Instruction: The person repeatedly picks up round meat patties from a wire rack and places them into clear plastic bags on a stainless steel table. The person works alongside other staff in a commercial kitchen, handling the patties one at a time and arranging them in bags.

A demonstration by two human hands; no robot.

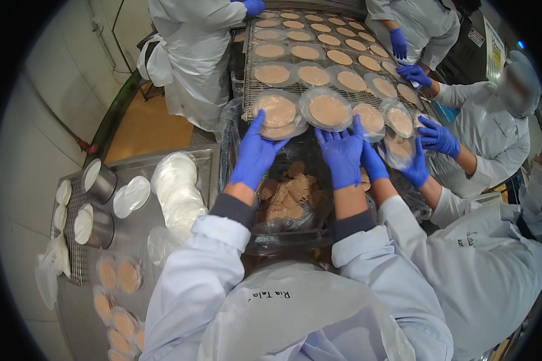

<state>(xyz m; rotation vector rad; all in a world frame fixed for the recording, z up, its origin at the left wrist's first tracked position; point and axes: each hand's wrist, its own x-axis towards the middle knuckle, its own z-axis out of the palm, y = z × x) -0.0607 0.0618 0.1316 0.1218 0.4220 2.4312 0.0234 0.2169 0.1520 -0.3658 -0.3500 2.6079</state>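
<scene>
My left hand (255, 155), in a blue glove, grips two overlapping round tan patties (276, 112) on clear film discs, its thumb at their left edge and its fingers below. Palm up, my right hand (345, 157) has its fingers at the underside of another patty (327, 111) on a film disc, and its thumb points up beside the neighbouring patty (369, 118). Both patties sit at the near end of a wire mesh conveyor belt (251, 84). Under my forearms, a plastic-lined bin (265, 225) holds broken tan pieces (292, 195).
Rows of patties cover the belt. Co-workers' gloved hands (438, 137) work along its right side; another person (193, 66) stands at its left. A steel table (132, 225) at left carries steel canisters (94, 225), a white plastic-wrapped roll (176, 186) and several patties (128, 277).
</scene>
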